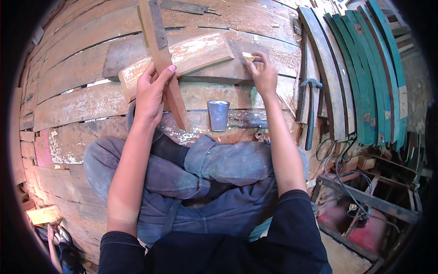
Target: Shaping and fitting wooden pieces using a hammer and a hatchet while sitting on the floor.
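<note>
My left hand (pixel 148 93) grips an upright-lying wooden batten (pixel 178 105) with a darker strip at its far end. The batten crosses a short board (pixel 205 52) with flaking white paint, which rests on a darker plank (pixel 248 45). At the plank's right end, my right hand (pixel 264 77) pinches a small pale piece (pixel 247 56), perhaps a wood scrap. Between my arms, a grey tapered metal piece (pixel 218 116) lies on the boards beside a dark bar (pixel 246 123).
A claw hammer (pixel 310 118) lies right of my right forearm, beside grey and green curved slats (pixel 365 77). Cables and a metal frame (pixel 374 189) with a red object sit lower right. Another person's arm (pixel 54 251) shows at bottom left near a pale board. I sit cross-legged on plank boards.
</note>
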### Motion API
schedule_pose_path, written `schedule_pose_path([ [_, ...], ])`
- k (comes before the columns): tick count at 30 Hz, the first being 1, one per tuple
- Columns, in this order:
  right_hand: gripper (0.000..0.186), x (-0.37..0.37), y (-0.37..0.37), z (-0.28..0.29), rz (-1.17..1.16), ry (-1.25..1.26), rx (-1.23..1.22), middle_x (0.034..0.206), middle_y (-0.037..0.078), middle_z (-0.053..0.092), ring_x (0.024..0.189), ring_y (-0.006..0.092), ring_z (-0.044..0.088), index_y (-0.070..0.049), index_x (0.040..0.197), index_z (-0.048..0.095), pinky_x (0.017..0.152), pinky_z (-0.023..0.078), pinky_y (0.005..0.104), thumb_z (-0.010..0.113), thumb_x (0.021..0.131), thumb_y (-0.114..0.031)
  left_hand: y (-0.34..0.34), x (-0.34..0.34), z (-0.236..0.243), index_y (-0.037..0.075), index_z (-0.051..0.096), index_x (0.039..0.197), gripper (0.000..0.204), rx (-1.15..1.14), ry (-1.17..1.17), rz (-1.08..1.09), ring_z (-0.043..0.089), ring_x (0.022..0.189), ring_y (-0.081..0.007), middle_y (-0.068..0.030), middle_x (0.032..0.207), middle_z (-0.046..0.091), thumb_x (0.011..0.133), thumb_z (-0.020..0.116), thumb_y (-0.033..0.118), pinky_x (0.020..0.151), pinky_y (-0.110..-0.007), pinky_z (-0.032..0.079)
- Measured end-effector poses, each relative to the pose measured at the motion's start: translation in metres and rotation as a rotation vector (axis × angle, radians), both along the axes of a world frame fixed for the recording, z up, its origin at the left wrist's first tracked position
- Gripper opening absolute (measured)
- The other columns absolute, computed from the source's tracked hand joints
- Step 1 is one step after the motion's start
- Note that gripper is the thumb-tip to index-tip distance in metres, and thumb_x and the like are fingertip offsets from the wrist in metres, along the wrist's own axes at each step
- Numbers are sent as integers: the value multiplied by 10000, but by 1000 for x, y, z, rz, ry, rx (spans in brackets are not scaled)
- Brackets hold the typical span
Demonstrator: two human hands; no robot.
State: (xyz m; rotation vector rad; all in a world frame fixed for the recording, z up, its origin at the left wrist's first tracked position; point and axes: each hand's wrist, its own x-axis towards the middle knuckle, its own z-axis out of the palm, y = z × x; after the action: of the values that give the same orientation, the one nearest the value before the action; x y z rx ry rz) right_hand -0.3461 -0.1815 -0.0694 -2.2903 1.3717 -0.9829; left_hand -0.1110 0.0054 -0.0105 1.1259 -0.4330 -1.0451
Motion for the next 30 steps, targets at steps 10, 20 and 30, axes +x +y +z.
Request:
schedule_pose_path([
  [10, 230, -25, -14, 7, 24, 148, -11, 802, 118, 644, 758, 258, 635, -52, 909, 657, 663, 488, 376, 676, 864, -276, 1, 0, -2, 12, 566, 1190, 325, 15, -25, -18, 598, 804, -94, -18, 923, 607, 907, 652, 146, 704, -229, 504],
  [20, 70, -43, -39, -8, -90, -614, 719, 761, 5, 527, 637, 95, 494, -101, 965, 545, 538, 434, 265, 487, 927, -96, 1, 0, -3, 13, 567, 1176, 317, 35, -37, -11, 607, 774, -95, -20, 931, 611, 903, 658, 148, 680, -227, 514],
  [30, 131, -39, -37, -5, 129, -296, 307, 875, 71, 677, 817, 125, 637, 2, 988, 675, 762, 510, 259, 623, 869, 10, -1, -2, -3, 14, 565, 1181, 325, 47, -44, -14, 602, 793, -97, -18, 926, 605, 902, 661, 151, 705, -229, 513],
])
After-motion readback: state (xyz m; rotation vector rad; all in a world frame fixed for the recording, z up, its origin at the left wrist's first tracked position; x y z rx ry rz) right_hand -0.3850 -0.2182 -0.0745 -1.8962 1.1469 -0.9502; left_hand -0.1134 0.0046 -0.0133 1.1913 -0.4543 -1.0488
